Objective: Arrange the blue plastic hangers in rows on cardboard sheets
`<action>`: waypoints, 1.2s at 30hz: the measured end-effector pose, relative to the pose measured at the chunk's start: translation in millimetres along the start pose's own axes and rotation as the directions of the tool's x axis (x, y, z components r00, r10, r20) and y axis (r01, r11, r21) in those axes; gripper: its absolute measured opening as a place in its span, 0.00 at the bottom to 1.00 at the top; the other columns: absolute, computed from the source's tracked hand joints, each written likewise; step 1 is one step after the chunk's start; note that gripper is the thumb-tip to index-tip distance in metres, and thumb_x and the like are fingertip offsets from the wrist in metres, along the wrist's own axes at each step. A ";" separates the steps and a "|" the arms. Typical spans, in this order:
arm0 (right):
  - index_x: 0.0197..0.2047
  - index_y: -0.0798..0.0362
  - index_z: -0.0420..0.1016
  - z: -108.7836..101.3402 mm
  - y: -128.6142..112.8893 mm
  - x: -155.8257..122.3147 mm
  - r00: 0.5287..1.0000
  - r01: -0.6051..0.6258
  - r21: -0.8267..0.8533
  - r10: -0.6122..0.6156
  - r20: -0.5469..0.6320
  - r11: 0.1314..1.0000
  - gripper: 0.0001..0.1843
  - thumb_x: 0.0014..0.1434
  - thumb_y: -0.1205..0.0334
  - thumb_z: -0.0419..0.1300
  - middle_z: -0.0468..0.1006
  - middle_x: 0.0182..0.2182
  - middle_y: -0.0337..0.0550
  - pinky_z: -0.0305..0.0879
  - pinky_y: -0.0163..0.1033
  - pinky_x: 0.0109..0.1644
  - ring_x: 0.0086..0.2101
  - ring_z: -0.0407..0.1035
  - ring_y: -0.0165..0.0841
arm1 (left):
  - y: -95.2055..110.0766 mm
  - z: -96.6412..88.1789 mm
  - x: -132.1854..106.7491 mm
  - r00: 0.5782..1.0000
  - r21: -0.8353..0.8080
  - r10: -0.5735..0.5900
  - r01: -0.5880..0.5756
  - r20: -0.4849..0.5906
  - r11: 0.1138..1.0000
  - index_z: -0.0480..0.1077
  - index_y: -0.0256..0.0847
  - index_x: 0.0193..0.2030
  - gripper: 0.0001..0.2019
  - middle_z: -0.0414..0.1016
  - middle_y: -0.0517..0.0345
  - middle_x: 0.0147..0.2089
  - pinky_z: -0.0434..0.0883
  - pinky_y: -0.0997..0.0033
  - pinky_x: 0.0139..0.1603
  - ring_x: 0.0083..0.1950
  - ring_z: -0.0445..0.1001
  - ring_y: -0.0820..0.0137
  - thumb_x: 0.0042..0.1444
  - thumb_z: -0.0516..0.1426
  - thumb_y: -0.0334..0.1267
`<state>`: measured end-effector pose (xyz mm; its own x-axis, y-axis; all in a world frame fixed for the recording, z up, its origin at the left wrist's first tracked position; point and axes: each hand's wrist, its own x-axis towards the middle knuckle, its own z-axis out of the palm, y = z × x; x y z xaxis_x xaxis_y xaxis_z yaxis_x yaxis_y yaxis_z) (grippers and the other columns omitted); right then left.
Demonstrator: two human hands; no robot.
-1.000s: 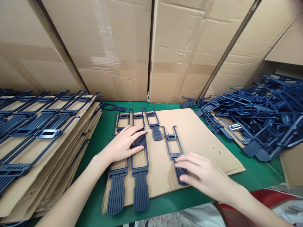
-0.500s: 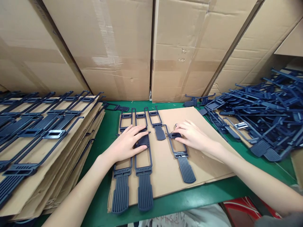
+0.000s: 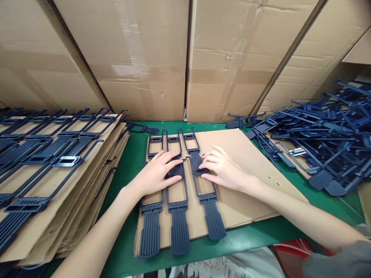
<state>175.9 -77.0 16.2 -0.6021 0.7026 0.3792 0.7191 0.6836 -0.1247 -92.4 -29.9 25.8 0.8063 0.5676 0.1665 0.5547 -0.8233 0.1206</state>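
Your left hand (image 3: 158, 172) lies flat, fingers spread, over two columns of dark frames (image 3: 178, 208); your right hand (image 3: 222, 168), nearer, touches a third frame (image 3: 207, 197) on its left, grip unclear, long axis leading away, far end leaning left, above a cardboard sheet (image 3: 252, 193).

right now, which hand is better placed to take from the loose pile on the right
Probably the right hand: it is nearer the loose pile, though touching a frame. The left hand lies over other frames, farther away.
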 end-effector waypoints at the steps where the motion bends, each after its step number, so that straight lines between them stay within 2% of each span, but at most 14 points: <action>1: 0.41 0.51 0.76 1.0 0.6 1.2 1.000 -0.001 -0.003 0.001 -0.002 1.000 0.07 0.59 0.60 0.60 0.76 0.38 0.44 0.46 0.58 0.65 0.48 0.66 0.38 | -0.1 -0.1 -0.2 1.000 -0.003 0.002 -0.002 -0.001 1.000 0.63 0.43 0.62 0.24 0.55 0.47 0.68 0.52 0.46 0.67 0.67 0.56 0.55 0.63 0.51 0.51; 8: 0.41 0.51 0.75 3.4 1.4 4.4 1.000 -0.009 0.058 0.008 0.018 0.998 0.06 0.59 0.62 0.60 0.76 0.41 0.45 0.51 0.56 0.63 0.47 0.69 0.37 | 0.0 0.5 -0.8 1.000 -0.022 0.004 -0.005 -0.012 1.000 0.64 0.44 0.61 0.24 0.56 0.47 0.68 0.52 0.46 0.67 0.67 0.56 0.55 0.62 0.51 0.51; 13: 0.46 0.50 0.74 6.8 0.6 5.6 0.999 0.031 0.099 -0.035 0.036 0.995 0.10 0.61 0.65 0.58 0.75 0.47 0.46 0.53 0.55 0.63 0.51 0.67 0.37 | -0.9 1.5 -0.8 1.000 -0.027 0.007 -0.007 -0.017 1.000 0.64 0.44 0.61 0.24 0.56 0.48 0.68 0.52 0.46 0.67 0.67 0.56 0.55 0.62 0.51 0.51; 18: 0.47 0.53 0.73 10.8 -0.1 5.7 0.996 0.077 0.106 -0.080 0.027 0.991 0.10 0.62 0.66 0.56 0.76 0.46 0.46 0.52 0.53 0.64 0.53 0.65 0.37 | -0.5 1.1 -0.6 1.000 -0.014 -0.001 0.001 0.000 1.000 0.64 0.43 0.61 0.24 0.56 0.47 0.68 0.52 0.46 0.67 0.67 0.56 0.54 0.62 0.51 0.51; 21: 0.46 0.52 0.74 11.5 -3.5 5.1 0.996 0.082 0.112 -0.083 0.007 0.990 0.10 0.62 0.65 0.56 0.76 0.47 0.46 0.54 0.52 0.62 0.53 0.65 0.38 | -0.1 0.7 -0.9 1.000 -0.012 0.003 -0.003 -0.002 1.000 0.63 0.43 0.61 0.24 0.56 0.47 0.68 0.53 0.46 0.67 0.67 0.56 0.55 0.63 0.50 0.51; 24: 0.46 0.52 0.74 3.6 0.0 6.3 0.996 0.086 0.099 -0.086 -0.003 0.991 0.10 0.62 0.62 0.56 0.75 0.49 0.47 0.57 0.50 0.59 0.52 0.66 0.38 | -0.3 0.3 -1.1 1.000 -0.006 0.006 -0.006 -0.001 1.000 0.63 0.43 0.62 0.24 0.56 0.47 0.68 0.53 0.46 0.67 0.68 0.56 0.55 0.63 0.50 0.51; 27: 0.43 0.53 0.75 -17.1 26.6 7.9 0.999 0.037 -0.001 -0.037 -0.015 0.999 0.10 0.63 0.59 0.55 0.76 0.46 0.47 0.60 0.49 0.55 0.48 0.68 0.39 | -0.5 -0.4 -1.0 1.000 -0.009 -0.004 0.004 0.005 1.000 0.62 0.44 0.62 0.24 0.56 0.47 0.68 0.52 0.46 0.67 0.68 0.55 0.55 0.62 0.51 0.51; 30: 0.43 0.53 0.76 -43.9 80.4 4.2 0.994 -0.109 -0.191 0.104 -0.040 0.976 0.12 0.63 0.59 0.54 0.77 0.43 0.48 0.63 0.47 0.51 0.45 0.69 0.41 | -0.2 -0.6 -0.9 1.000 -0.018 -0.016 0.016 0.007 1.000 0.63 0.44 0.62 0.24 0.56 0.47 0.68 0.51 0.45 0.67 0.68 0.55 0.55 0.62 0.51 0.52; 32: 0.45 0.55 0.75 -58.5 123.2 -3.2 0.973 -0.213 -0.357 0.229 0.003 0.909 0.14 0.62 0.61 0.52 0.77 0.44 0.50 0.62 0.46 0.50 0.45 0.69 0.41 | 0.2 -0.3 -1.1 1.000 -0.024 -0.016 0.016 0.006 1.000 0.63 0.44 0.62 0.24 0.56 0.48 0.68 0.50 0.46 0.68 0.68 0.55 0.55 0.62 0.51 0.52; 34: 0.46 0.58 0.75 -67.1 162.8 -14.3 0.911 -0.322 -0.534 0.409 0.049 0.782 0.15 0.60 0.62 0.52 0.76 0.46 0.53 0.62 0.46 0.48 0.46 0.69 0.43 | 0.2 0.5 -1.5 1.000 -0.032 -0.018 0.018 0.000 0.999 0.64 0.44 0.61 0.24 0.56 0.48 0.68 0.50 0.46 0.68 0.68 0.55 0.55 0.62 0.51 0.52; 36: 0.48 0.59 0.74 -68.6 194.1 -27.8 0.813 -0.402 -0.644 0.577 0.076 0.651 0.17 0.59 0.62 0.54 0.75 0.47 0.55 0.63 0.46 0.44 0.45 0.69 0.46 | -0.2 1.5 -2.3 1.000 -0.043 -0.020 0.020 -0.010 0.999 0.65 0.44 0.60 0.23 0.57 0.48 0.68 0.51 0.46 0.68 0.68 0.56 0.55 0.62 0.51 0.52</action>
<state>356.0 22.6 44.4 -0.1009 0.9808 0.1667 0.9333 0.0353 0.3573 -94.1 -31.1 24.0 0.7927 0.5843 0.1740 0.5613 -0.8108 0.1656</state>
